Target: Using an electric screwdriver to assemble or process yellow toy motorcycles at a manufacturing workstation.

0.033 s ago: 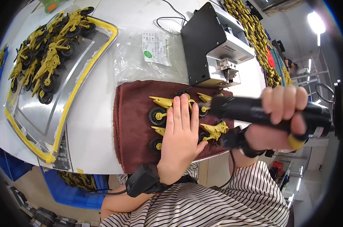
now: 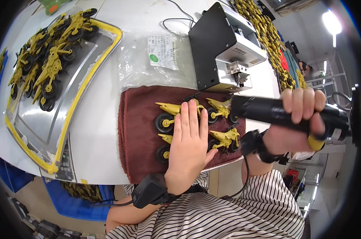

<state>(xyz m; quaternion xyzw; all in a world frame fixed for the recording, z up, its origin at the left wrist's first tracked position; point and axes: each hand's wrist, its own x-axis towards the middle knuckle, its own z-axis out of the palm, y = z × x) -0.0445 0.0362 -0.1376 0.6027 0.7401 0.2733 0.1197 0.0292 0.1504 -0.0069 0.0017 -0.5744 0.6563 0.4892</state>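
Several yellow toy motorcycles with black wheels lie in two rows on a dark red towel (image 2: 138,147). My left hand (image 2: 188,145) lies flat over the left ones, fingers stretched out together and thumb apart, partly hiding them. Its fingertips rest on the upper left motorcycle (image 2: 166,107). To the right lie the upper right motorcycle (image 2: 218,106) and the lower right motorcycle (image 2: 224,137), both uncovered. My right hand (image 2: 302,119) is wrapped round a thick black cylindrical tool (image 2: 260,111), which looks like an electric screwdriver, held above the towel's right edge. Its working tip cannot be made out.
Behind the towel stands a black and silver bench machine (image 2: 228,55), beside a clear plastic bag (image 2: 132,59). A yellow-taped metal tray (image 2: 78,83) at left bears a heap of motorcycles. A blue bin (image 2: 72,207) sits below the table's front edge. More yellow parts (image 2: 260,36) fill the far right.
My right hand and the black tool have shifted slightly right, baring more of the right-hand motorcycles. My left hand keeps its place on the left ones.
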